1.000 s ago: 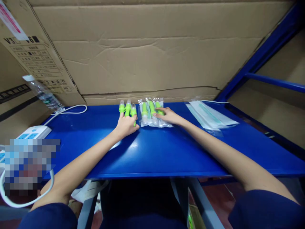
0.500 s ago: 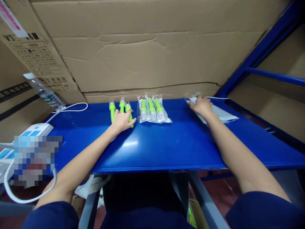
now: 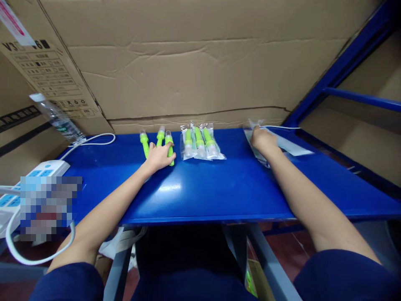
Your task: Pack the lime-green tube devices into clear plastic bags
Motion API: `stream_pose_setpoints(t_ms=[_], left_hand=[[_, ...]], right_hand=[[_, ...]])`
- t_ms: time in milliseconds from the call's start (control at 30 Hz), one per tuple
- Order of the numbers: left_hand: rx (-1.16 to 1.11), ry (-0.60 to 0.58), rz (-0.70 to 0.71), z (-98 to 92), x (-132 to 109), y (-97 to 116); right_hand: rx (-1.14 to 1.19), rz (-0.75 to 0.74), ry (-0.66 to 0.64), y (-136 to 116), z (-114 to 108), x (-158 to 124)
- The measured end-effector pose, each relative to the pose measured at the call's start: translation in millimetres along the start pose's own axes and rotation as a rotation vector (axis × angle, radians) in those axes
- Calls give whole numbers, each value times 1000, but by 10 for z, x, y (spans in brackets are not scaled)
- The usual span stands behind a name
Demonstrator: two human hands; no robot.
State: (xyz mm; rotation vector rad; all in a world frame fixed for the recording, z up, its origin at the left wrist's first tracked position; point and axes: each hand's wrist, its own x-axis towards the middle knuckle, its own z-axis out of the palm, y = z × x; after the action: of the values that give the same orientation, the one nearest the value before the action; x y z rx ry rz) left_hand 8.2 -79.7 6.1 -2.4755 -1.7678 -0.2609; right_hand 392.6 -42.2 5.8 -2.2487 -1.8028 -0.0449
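Three lime-green sticks with clear caps lie at the left middle of the table: a left stick (image 3: 144,144), a middle stick (image 3: 160,136) and a right stick (image 3: 169,146). My left hand (image 3: 158,158) rests over their lower ends with fingers spread, index finger and thumb at the right stick. Off to the right, my right hand (image 3: 265,141) has its fingers curled on a clear plastic bag (image 3: 258,157); its fingertips are partly hidden. White-and-clear bag material (image 3: 293,146) lies flat beside that hand. Between my hands sit three similar green sticks in clear bags (image 3: 200,144), side by side.
A blue table (image 3: 200,192) backs onto a cardboard wall (image 3: 200,75). On the left are a clear bottle (image 3: 61,123), a white power strip (image 3: 52,168) with a cable, and a blurred patch. A blue frame post (image 3: 338,67) rises at the right.
The left green stick has shifted left and tilted away from the others. My right hand has moved slightly left and its fingers have curled in on the bag, whose edge lifts.
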Motion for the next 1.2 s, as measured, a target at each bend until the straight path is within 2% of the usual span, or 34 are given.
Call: stream_pose_setpoints(t_ms=[100, 167, 233, 300, 367, 433, 667, 967, 1100, 1200], left_hand=[[-123, 37, -41, 2, 17, -9], [-202, 55, -79, -1, 23, -2], [-267, 75, -119, -4, 27, 14], [-329, 100, -151, -8, 26, 38], [-374, 142, -162, -15, 20, 65], [-375, 192, -162, -25, 7, 94], [-320, 332, -213, -67, -27, 130], [-240, 461, -313, -145, 58, -124], [-247, 534, -263, -163, 47, -155], [-264, 505, -129, -156, 5, -76]], right_hand=[[-119, 15, 89, -309, -72, -178], [-106, -38, 129, -561, -55, -313], [31, -217, 154, -789, 25, -435], [235, -481, 138, -948, 130, -523], [376, -696, 142, -1019, 211, -570], [430, -807, 165, -1014, 247, -575], [379, -790, 146, -850, 292, -443], [344, -831, 194, -915, 263, -522], [350, -826, 207, -929, 216, -567], [383, -844, 234, -947, 174, -610]])
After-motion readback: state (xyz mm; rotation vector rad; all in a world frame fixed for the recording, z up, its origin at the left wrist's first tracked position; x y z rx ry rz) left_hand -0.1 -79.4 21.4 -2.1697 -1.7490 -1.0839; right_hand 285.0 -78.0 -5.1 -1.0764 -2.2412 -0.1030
